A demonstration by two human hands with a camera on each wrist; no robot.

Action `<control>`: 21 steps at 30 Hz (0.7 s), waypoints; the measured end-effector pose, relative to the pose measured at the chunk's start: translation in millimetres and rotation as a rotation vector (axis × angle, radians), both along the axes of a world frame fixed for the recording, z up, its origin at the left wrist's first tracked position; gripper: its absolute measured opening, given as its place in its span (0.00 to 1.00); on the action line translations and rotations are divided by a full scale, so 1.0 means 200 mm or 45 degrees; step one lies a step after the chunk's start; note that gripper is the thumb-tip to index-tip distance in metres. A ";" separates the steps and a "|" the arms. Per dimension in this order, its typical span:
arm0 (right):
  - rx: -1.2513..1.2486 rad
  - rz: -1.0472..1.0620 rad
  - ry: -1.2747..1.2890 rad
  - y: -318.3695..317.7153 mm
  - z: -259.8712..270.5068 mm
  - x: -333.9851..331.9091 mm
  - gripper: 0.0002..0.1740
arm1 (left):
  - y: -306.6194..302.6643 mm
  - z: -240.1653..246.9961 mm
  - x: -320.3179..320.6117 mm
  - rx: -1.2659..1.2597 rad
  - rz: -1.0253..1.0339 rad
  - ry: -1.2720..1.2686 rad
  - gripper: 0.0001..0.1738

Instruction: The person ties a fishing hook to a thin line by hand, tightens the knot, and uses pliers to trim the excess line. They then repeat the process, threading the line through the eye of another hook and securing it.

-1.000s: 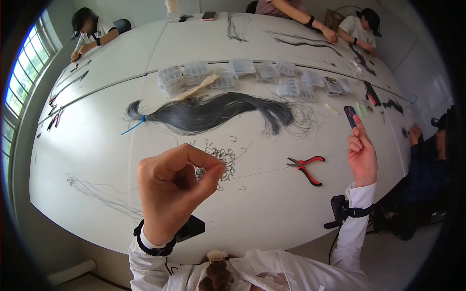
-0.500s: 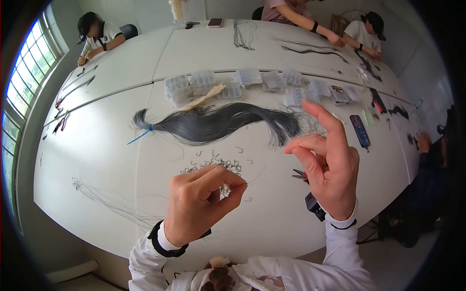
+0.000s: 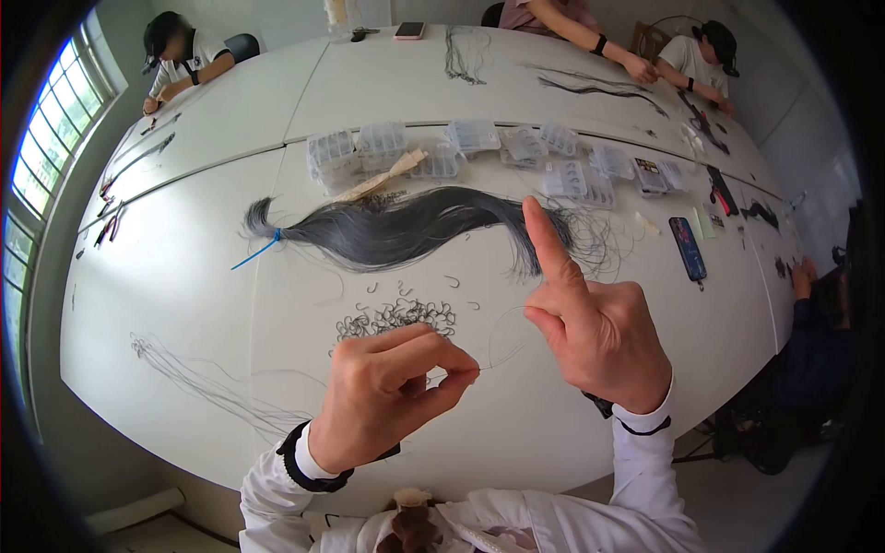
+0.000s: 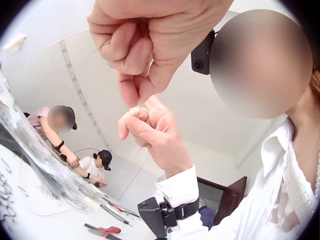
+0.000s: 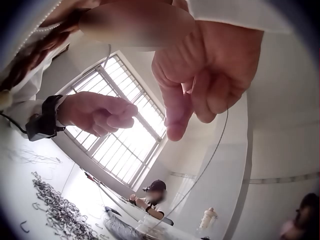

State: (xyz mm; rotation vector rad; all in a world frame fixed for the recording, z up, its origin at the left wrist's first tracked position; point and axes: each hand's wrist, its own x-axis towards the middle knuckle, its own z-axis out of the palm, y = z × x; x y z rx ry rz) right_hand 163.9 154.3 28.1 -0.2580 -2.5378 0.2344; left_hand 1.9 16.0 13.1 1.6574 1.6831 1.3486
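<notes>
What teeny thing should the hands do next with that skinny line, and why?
I'd guess the right hand should gently draw the thin line snug, because it bows in a loose curve between that hand and the left hand, whose thumb and finger pinch it.

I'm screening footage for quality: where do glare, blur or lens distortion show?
Head view: tabletop edges bow, corners go black, window glows bluish. Left wrist view: tabletop washes out, nearest face is blurred over. Right wrist view: window is blown out behind the left hand.
</notes>
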 end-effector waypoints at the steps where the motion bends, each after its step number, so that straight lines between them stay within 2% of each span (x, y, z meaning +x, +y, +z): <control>1: -0.096 -0.047 0.022 -0.01 0.01 0.00 0.40 | 0.00 0.00 0.00 -0.002 0.003 -0.005 0.08; 3: -0.193 -0.090 0.040 -0.01 0.01 -0.01 0.37 | -0.01 0.00 0.00 -0.012 -0.018 0.006 0.08; 5: -0.123 -0.057 0.235 0.02 0.01 -0.02 0.25 | -0.01 0.01 0.00 -0.015 -0.016 -0.001 0.09; 6: -0.124 -0.053 0.233 0.01 0.01 -0.02 0.25 | -0.01 0.01 0.00 -0.017 -0.019 -0.005 0.09; 8: -0.218 -0.138 0.374 -0.01 0.01 -0.02 0.13 | -0.01 0.00 0.00 0.009 -0.024 0.044 0.08; 12: -0.266 -0.188 0.356 -0.05 0.03 -0.01 0.12 | -0.01 -0.01 0.01 0.059 0.002 0.090 0.08; 21: -0.221 0.020 0.312 -0.07 0.07 0.00 0.18 | -0.01 -0.02 0.02 0.195 0.109 0.002 0.09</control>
